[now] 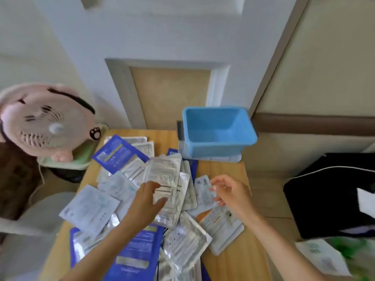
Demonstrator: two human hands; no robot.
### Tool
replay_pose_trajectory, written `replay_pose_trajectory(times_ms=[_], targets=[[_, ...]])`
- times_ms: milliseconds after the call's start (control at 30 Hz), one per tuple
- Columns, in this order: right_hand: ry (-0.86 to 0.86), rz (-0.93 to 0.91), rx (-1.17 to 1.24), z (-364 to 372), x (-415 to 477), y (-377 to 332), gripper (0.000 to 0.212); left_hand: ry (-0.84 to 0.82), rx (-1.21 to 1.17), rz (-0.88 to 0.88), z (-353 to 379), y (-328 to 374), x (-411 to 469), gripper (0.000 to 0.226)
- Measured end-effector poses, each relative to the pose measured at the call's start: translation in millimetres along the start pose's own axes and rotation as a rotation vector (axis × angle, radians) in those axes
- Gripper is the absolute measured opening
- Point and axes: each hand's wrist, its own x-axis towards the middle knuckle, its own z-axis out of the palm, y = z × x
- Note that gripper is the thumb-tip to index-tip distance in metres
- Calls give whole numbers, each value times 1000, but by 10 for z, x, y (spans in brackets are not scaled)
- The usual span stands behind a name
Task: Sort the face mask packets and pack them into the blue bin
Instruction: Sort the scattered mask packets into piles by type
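Several silver and dark blue face mask packets lie in a loose heap on a small wooden table (223, 171). My left hand (146, 203) grips a silver packet (164, 175) tilted up above the middle of the heap. My right hand (229, 191) hovers to the right of it, fingers apart and curled, over a white packet (203, 191); it holds nothing that I can see. A dark blue packet (117, 153) lies at the heap's far left. The blue bin (217, 147) stands at the table's far right corner with nothing inside, resting on a packet.
A pink fan (46, 122) on a green base stands just left of the table's far corner. A black bag (334, 195) sits on the floor to the right, with a loose packet (322, 258) near it. A white door rises behind the table.
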Motion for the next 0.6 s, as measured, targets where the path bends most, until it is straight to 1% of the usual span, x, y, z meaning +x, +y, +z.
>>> replay_pose_trajectory(times_ms=[67, 133, 200, 300, 367, 500, 567, 600], targets=[[1, -37, -28, 151, 108, 265, 17, 103, 32, 64, 309, -177, 55, 45], [16, -82, -41, 293, 255, 467, 21, 148, 66, 119, 541, -318, 154, 51], [33, -149, -39, 442, 351, 611, 23, 197, 49, 171, 710, -420, 225, 48], [51, -245, -54, 588, 433, 723, 17, 308, -11, 252, 788, -521, 283, 41], [67, -312, -120, 654, 416, 750, 14, 326, -71, 302, 768, -572, 273, 35], [127, -429, -287, 750, 212, 727, 10, 317, -64, 385, 668, -641, 137, 29], [170, -453, -352, 839, 34, 712, 10, 286, -25, 442, 642, -699, -60, 34], [185, -455, -386, 899, -83, 696, 11, 255, -2, 467, 629, -745, -192, 41]])
